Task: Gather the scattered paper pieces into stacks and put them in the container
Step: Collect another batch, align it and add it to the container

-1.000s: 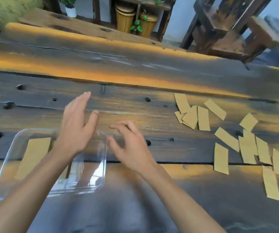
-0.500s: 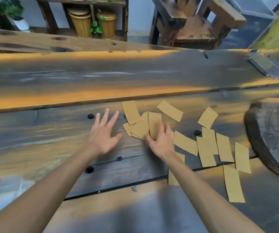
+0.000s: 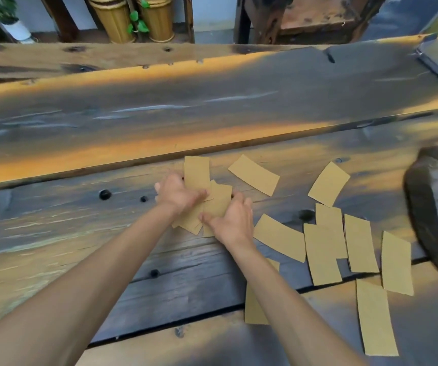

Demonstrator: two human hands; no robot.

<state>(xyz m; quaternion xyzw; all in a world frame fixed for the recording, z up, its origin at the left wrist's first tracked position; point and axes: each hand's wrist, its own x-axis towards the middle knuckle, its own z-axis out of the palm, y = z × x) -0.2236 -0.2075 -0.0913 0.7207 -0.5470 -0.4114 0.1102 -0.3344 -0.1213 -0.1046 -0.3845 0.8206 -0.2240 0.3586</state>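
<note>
Both hands have left the container, now out of view, and closed in on the small pile [image 3: 207,199]: left hand [image 3: 177,194] and right hand [image 3: 229,220] pinch its overlapping pieces. Right of the pile, loose pieces [image 3: 321,253] await gathering.

- My left hand [image 3: 177,196] reaches forward, back up, fingers curled over a bunch of paper pieces [image 3: 212,204].
- My right hand [image 3: 232,220] sits just beside it, thumb and fingers pinching the same bunch.
- Both forearms are bare.

Both hands [image 3: 204,207] around paper pieces [image 3: 214,204]
</note>
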